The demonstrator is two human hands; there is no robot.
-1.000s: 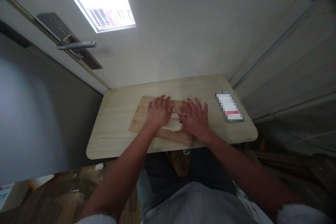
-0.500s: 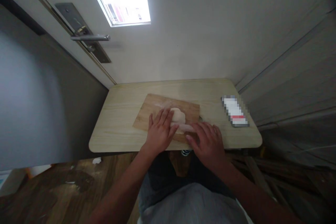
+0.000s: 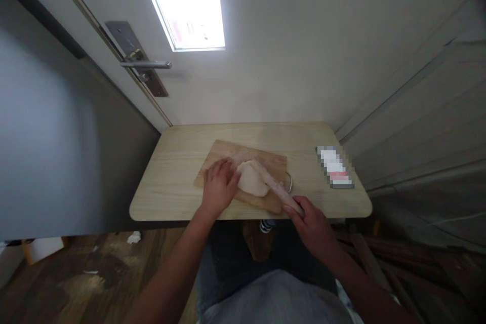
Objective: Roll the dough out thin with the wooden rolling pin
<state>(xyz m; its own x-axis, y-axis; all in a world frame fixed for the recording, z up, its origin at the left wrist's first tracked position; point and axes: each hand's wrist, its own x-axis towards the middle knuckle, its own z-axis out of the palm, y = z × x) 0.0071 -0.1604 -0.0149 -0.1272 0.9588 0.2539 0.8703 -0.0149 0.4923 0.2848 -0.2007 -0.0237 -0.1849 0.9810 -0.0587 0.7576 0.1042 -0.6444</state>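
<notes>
- The grey shirt (image 3: pixel 277 298) of the person is closest, with dark trousers (image 3: pixel 224 253) under the desk.
- The right hand (image 3: pixel 313 225) is wrapped around the near end of a thin, pale wooden rolling pin (image 3: pixel 280 191), close to the front of the desk.
- The rolling pin slants away to the left, along the right side of a flat, round-ish, creamy white piece of dough (image 3: pixel 252 179).
- The left hand (image 3: pixel 218 187) is palm down, its thumb held out from its fingers, at the left edge of the dough. I cannot tell if it pinches the dough.
- The dough lies on a light brown wooden board (image 3: pixel 279 163), which sits a bit crooked.
- A shiny metal ring (image 3: pixel 290 182) sticks out from the right side of the board.
- The board rests on a pale wooden desk (image 3: pixel 170 177) with round corners.
- A long, flat phone (image 3: pixel 334 167), blurred into squares, lies to the right.
- Behind the desk stands a greyish white door (image 3: pixel 284 50) with a silver metal handle (image 3: pixel 146 65) and a bright window (image 3: pixel 186 0).
</notes>
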